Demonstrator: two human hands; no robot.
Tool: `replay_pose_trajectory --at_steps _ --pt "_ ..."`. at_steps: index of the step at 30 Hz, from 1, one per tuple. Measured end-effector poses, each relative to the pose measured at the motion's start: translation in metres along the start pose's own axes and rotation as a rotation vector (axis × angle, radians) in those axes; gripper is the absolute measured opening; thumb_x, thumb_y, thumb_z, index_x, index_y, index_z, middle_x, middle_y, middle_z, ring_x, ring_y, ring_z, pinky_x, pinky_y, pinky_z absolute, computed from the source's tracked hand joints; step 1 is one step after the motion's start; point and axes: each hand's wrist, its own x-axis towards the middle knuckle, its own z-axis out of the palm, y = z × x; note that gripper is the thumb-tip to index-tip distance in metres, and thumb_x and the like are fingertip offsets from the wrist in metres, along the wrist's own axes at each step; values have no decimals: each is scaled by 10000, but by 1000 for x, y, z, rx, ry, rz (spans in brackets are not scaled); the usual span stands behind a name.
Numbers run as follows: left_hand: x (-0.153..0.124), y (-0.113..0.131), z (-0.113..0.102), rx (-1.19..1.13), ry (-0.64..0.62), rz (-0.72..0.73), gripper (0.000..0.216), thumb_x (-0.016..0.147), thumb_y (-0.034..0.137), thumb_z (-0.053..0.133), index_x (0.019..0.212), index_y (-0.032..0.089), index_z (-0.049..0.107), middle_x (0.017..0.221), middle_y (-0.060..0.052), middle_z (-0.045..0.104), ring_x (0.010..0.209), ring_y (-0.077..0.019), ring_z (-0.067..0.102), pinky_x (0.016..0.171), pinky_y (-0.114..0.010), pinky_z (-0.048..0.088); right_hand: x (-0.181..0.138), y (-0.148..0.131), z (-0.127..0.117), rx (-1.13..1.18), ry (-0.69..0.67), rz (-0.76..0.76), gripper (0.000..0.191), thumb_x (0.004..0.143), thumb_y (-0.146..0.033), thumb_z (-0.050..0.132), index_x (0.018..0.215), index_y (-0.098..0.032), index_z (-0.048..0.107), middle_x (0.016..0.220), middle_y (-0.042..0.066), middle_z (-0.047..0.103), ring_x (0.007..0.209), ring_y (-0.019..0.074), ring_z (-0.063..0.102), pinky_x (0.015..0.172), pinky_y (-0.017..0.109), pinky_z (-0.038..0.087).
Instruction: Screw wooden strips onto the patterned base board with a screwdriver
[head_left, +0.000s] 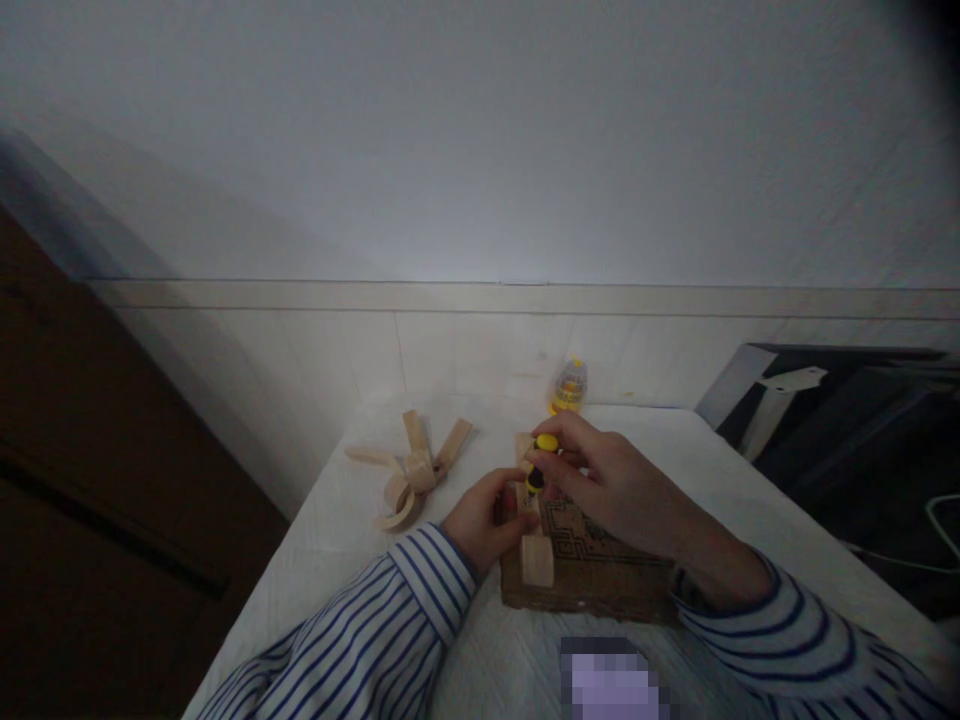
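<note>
My right hand (600,475) is closed around a small screwdriver (535,478) with a yellow and black handle, held upright with its tip down at a pale wooden piece. That piece (537,560) lies along the left side of a brown board (600,592) with a black line pattern. My left hand (487,525) grips the wooden piece from the left, thumb and fingers around its middle. The screwdriver's tip and what it touches are too small to make out.
Left of my hands, several pale wooden strips and curved pieces (420,470) lie together on the white-covered table (322,570). A clear container with yellow parts (570,386) stands at the back near the wall. Dark objects (847,430) are at the right; a pixelated patch (615,685) sits in front.
</note>
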Motion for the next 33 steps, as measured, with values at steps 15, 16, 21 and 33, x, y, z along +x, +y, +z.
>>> replay_pose_trajectory --at_steps 15,16,21,33 --pt "2 -1 1 3 6 12 403 694 212 614 1071 150 486 624 68 371 544 -89 351 495 -209 281 2 0 6 117 -22 -14 355 882 -397 422 1191 -224 452 756 4 601 582 124 577 575 276 471" --pt "2 -2 1 2 4 17 404 696 209 612 1075 152 486 621 68 369 543 -90 349 493 -209 280 1 -1 4 114 -48 -24 355 889 -394 409 1195 -222 465 776 12 612 612 129 588 611 287 477" --pt "1 -2 0 -13 -19 -6 414 705 238 606 1090 151 478 617 68 370 528 -87 344 482 -206 268 -2 -3 -6 48 -134 -37 390 931 -345 297 1277 -221 428 826 37 663 828 170 617 842 372 433" --pt "-1 8 -1 8 -15 -29 411 702 231 596 1089 143 488 626 71 351 547 -87 335 498 -206 268 1 1 -6 -17 -35 -64 259 898 -308 402 1076 -193 550 871 49 662 763 164 618 673 286 463"
